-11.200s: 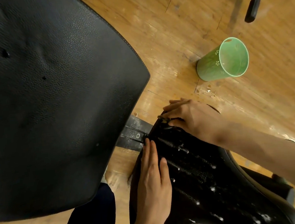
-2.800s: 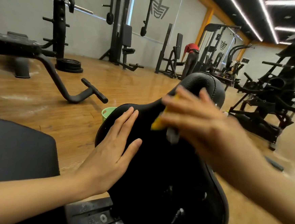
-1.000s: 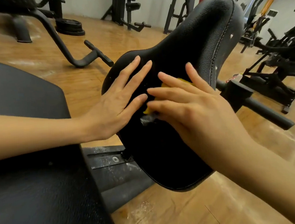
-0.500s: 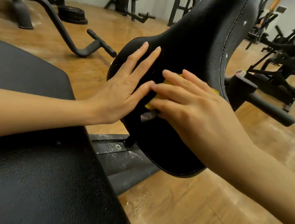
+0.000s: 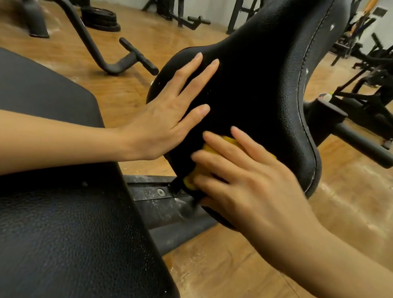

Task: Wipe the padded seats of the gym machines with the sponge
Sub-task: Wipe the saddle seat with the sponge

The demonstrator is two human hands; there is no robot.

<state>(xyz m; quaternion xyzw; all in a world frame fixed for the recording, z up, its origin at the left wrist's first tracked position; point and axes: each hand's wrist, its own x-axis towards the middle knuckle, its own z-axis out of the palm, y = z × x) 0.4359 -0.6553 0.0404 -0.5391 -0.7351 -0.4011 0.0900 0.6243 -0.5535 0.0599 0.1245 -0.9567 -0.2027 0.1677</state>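
The yellow sponge (image 5: 216,147) sits under my right hand (image 5: 248,187), pressed against the lower part of the black padded seat (image 5: 262,77); only its edges show between and beside my fingers, which lie nearly straight over it. My left hand (image 5: 169,113) rests flat on the seat just above, fingers spread and holding nothing. A larger black pad (image 5: 56,230) lies to the left, over the wooden floor (image 5: 349,219).

We see only small yellow bits of the sponge (image 5: 216,145) under our blurry right hand (image 5: 247,182). The seat (image 5: 267,72) top runs off the frame's top edge.
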